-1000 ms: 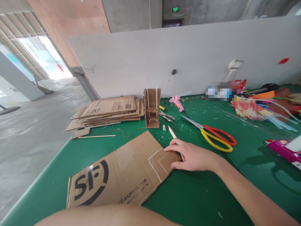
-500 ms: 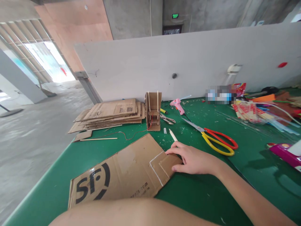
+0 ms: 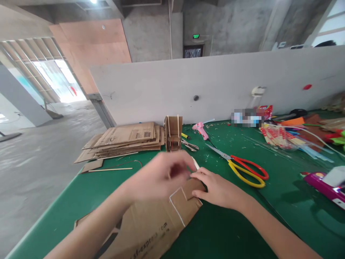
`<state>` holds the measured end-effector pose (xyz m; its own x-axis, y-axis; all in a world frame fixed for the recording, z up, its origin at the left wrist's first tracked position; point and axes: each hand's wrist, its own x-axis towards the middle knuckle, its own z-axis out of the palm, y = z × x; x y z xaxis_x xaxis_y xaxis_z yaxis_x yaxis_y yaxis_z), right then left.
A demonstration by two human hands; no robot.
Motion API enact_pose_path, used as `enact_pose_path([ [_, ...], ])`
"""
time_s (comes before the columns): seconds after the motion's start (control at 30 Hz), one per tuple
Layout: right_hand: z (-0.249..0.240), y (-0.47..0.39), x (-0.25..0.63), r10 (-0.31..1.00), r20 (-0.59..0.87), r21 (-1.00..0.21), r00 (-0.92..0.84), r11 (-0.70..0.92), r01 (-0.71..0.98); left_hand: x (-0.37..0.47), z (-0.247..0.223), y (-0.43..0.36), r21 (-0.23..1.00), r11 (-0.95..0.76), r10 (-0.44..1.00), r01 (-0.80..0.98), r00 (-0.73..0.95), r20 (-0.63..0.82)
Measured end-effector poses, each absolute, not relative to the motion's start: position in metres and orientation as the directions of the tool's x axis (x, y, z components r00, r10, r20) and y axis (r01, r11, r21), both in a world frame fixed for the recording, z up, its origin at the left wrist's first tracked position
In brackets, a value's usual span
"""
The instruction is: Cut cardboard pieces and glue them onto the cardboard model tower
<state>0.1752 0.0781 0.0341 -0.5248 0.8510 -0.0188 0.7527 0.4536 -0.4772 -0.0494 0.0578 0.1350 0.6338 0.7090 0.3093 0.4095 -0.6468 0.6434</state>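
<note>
My right hand (image 3: 217, 190) grips the edges of a small cardboard piece (image 3: 193, 187) with thumb and fingers. That piece lies on a large printed cardboard sheet (image 3: 151, 219), inside a white line drawn near its right end. Smeared by motion, my left hand (image 3: 164, 176) hovers over the sheet with curled fingers close to a white pen (image 3: 195, 163). Part of the pen is hidden, and whether the left fingers touch it I cannot tell. Behind that hand stands a small cardboard structure (image 3: 173, 131) with thin sticks, its base covered.
Stacked cardboard (image 3: 124, 138) lies at the back left, with a thin stick (image 3: 110, 169) in front. Pliers (image 3: 191, 145), a pink glue gun (image 3: 201, 130) and large scissors (image 3: 242, 165) lie beyond my hands. A purple object (image 3: 323, 185) sits at right.
My left hand has come up from the bottom edge across the cardboard sheet toward the pen. The right hand stays on the small cardboard piece. The camera view has tilted up slightly.
</note>
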Motion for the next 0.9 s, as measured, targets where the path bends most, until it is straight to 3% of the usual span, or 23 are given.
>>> enact_pose_path([
  [0.1, 0.031, 0.081, 0.176, 0.891, 0.000, -0.406, -0.453, 0.414, 0.814, -0.072, 0.142, 0.114, 0.402, -0.630, 0.736, 0.665, 0.347, 0.581],
  [0.2, 0.030, 0.083, 0.177, 0.926, 0.011, -0.279, -0.378, 0.366, 0.888, -0.096, 0.132, 0.155, 0.321, -0.611, 0.717, 0.723, 0.335, 0.611],
  [0.43, 0.033, 0.084, 0.174, 0.946, 0.042, -0.103, -0.322, 0.325, 0.940, -0.092, 0.135, 0.207, 0.523, -0.579, 0.815, 0.626, 0.411, 0.409],
  [0.53, 0.043, 0.081, 0.170, 0.930, 0.107, -0.135, -0.350, 0.363, 0.922, -0.086, 0.131, 0.217, 0.564, -0.572, 0.820, 0.595, 0.406, 0.403],
  [0.73, 0.092, 0.078, 0.151, 0.882, 0.254, -0.333, -0.397, 0.465, 0.820, -0.081, 0.120, 0.219, 0.541, -0.597, 0.797, 0.593, 0.359, 0.486],
  [0.9, 0.118, 0.086, 0.136, 0.846, 0.359, -0.258, -0.395, 0.497, 0.829, -0.079, 0.116, 0.222, 0.507, -0.635, 0.760, 0.582, 0.358, 0.542],
])
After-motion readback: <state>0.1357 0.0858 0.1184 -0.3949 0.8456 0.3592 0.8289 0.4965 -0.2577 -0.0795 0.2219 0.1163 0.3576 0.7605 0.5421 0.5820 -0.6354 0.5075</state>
